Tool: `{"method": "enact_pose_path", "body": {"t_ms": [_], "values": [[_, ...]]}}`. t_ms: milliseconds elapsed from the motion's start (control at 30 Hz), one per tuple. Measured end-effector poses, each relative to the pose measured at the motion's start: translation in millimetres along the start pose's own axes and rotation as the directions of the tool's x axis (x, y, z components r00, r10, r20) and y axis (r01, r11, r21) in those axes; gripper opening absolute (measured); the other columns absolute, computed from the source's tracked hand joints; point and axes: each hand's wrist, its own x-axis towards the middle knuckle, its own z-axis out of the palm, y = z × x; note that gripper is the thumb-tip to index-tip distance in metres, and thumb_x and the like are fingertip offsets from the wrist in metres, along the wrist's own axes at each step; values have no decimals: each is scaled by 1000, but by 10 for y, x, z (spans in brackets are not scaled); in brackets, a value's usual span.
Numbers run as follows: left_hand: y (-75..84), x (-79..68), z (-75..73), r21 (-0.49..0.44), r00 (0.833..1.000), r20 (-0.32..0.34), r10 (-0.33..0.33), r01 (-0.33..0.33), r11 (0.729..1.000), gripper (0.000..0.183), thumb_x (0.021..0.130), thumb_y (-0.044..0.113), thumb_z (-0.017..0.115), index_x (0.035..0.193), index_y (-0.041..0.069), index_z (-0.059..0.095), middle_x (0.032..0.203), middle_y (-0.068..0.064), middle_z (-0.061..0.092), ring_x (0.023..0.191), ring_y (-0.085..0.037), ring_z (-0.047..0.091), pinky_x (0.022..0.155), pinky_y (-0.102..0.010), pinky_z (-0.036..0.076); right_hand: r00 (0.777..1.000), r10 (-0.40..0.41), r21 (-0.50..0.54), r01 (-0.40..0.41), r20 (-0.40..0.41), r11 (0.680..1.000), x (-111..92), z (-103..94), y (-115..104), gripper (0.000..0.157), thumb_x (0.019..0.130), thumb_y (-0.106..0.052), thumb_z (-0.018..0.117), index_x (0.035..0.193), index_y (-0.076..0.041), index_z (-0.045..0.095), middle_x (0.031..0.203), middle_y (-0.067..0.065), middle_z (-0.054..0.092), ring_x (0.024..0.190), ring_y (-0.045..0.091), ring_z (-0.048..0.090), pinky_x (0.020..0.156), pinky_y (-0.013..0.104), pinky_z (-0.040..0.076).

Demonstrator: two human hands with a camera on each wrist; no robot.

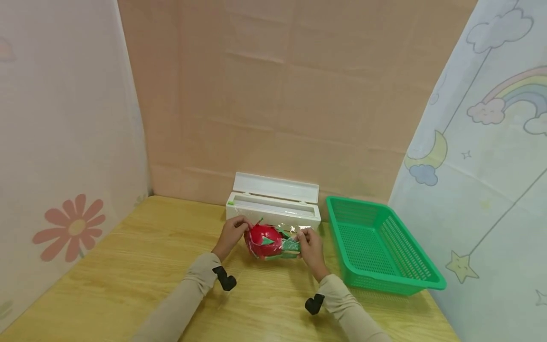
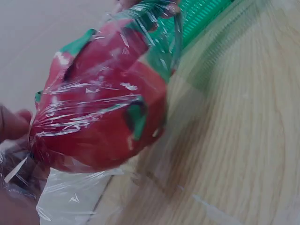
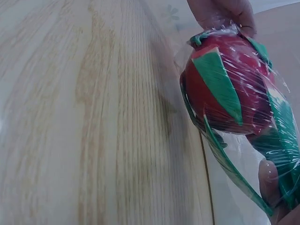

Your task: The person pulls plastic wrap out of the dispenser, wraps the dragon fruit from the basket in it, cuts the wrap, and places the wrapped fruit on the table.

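left hand and right hand are pinching the fruit at either end through film, holding it over the surface by the box; imo yanking could be tearing the wrap, or a slack pinch letting it unravel

the left sleeve, lower left of centre in the head view, and the right sleeve, lower right of centre, are plain beige, long and softly creased. 2 small black pieces, a left wrist mount and a right wrist mount, both lumpy and angular, sit at the cuffs. the left hand and right hand are bare.
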Motion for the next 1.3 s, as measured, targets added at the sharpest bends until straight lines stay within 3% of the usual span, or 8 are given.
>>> {"method": "enact_pose_path", "body": {"t_ms": [267,467,567,633,867,1067,1200,1300], "values": [[-44,0,-48,233,975,-16,223,-213,949,21,102,2,53,120,-3,64,120,-22,63,112,-36,59,95,-49,50,995,99,27,-98,-23,995,32,30,58,17,103,1,50,101,17,55,91,34,65,53,30,57,41,27,49],[99,-139,-87,585,796,214,566,-568,579,27,91,-2,65,117,-3,65,126,-20,63,122,-36,54,104,-54,43,992,128,45,-127,-22,991,137,21,363,19,105,-4,49,103,14,55,94,31,66,53,35,56,44,42,53],[144,-212,-17,639,708,406,577,-672,374,36,91,16,72,122,0,64,132,-20,59,125,-37,53,104,-51,44,991,123,42,-121,-48,992,143,-10,438,19,105,-8,52,101,10,57,92,26,68,52,21,55,44,45,52],[159,-226,47,642,689,501,523,-702,309,52,90,31,75,131,3,60,141,-22,53,131,-39,49,107,-51,41,992,110,33,-108,-60,994,141,-27,458,19,105,-9,52,100,9,58,91,24,68,55,14,55,43,44,52],[95,-90,158,700,805,525,276,-593,398,80,86,55,72,147,8,48,157,-22,35,145,-41,30,120,-52,20,992,127,68,-125,-20,990,156,-17,461,17,104,-7,53,98,8,58,88,22,68,63,9,58,44,46,53],[46,26,155,664,875,437,209,-471,581,61,91,50,70,138,15,58,159,-23,29,146,-45,23,116,-61,22,990,140,73,-141,12,987,132,-49,270,19,104,-3,50,101,14,56,91,30,66,62,12,57,45,44,53],[39,35,160,638,882,418,218,-456,621,55,91,44,71,136,14,59,155,-25,34,145,-46,25,115,-63,21,990,142,63,-143,13,988,181,-39,355,21,104,-4,50,101,16,55,92,33,65,61,9,57,41,36,51],[22,6,172,643,850,426,311,-526,557,53,93,40,70,135,10,59,154,-24,38,143,-44,31,116,-60,23,987,161,57,-161,0,985,212,-11,466,21,105,-8,51,101,12,57,91,28,67,61,10,58,40,33,50]]}}
